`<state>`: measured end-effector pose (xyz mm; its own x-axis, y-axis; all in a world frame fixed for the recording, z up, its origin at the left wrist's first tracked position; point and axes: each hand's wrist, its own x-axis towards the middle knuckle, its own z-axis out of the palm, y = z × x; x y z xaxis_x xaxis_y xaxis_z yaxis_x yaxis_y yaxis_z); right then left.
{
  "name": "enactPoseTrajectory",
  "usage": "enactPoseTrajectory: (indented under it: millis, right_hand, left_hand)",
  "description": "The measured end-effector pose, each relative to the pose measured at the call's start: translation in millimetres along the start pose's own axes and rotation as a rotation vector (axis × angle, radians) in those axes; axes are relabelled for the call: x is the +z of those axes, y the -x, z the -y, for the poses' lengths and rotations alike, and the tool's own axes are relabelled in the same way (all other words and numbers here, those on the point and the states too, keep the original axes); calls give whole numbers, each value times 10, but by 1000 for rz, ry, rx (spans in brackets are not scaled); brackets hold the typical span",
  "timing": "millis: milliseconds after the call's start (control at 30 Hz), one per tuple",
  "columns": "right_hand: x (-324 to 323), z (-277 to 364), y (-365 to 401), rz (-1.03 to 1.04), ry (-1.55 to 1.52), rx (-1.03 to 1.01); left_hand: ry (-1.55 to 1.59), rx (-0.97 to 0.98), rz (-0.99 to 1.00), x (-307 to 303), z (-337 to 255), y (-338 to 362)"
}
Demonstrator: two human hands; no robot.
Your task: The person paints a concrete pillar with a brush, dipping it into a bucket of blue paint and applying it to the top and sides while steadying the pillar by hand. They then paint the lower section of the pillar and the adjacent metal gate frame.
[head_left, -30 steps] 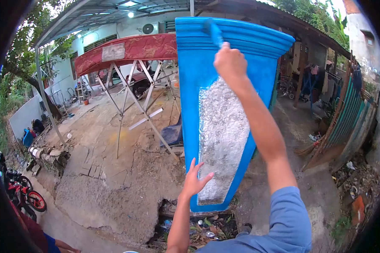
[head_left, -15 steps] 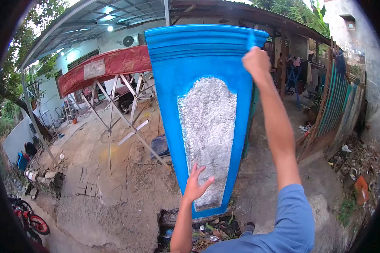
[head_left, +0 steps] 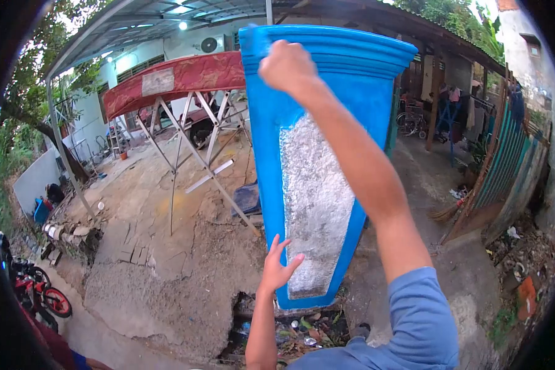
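A tall pillar (head_left: 317, 92) stands before me, glossy blue with ridged moulding at its top. Its sunken middle panel (head_left: 314, 185) is rough and whitish-grey. My right hand (head_left: 288, 65) is raised to the upper left of the pillar, closed around what looks like a paintbrush (head_left: 257, 42), blue and smeared by motion, at the left end of the moulding. Most of the brush's handle is hidden in the fist. Low down, my left hand (head_left: 279, 268) hovers in front of the pillar's lower left edge, fingers spread, holding nothing.
Left of the pillar stands a trestle frame with a red cloth cover (head_left: 185, 77). A litter-filled gutter (head_left: 302, 330) runs at the pillar's foot. A red motorcycle (head_left: 43, 293) is at lower left, a corrugated fence (head_left: 502, 163) at right. A wheelchair (head_left: 412, 120) stands behind.
My right hand has swept with the brush from the moulding's right end to its left end. My left hand stays low with fingers spread. The view has shifted slightly.
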<state>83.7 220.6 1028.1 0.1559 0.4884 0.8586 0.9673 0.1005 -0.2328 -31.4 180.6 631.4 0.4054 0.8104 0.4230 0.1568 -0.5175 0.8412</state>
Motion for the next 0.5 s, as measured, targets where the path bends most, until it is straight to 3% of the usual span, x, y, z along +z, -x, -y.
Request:
enactPoseTrajectory:
  millis: [167, 333, 500]
  right_hand:
    - [-386, -1294, -11, -116, 152, 143]
    - [-957, -2082, 300, -207, 310, 420]
    - [-932, -1684, 379, -289, 400, 509]
  left_hand:
    - [33, 37, 22, 107, 18, -51]
    - [66, 47, 77, 103, 55, -63]
    - [44, 56, 87, 71, 46, -93]
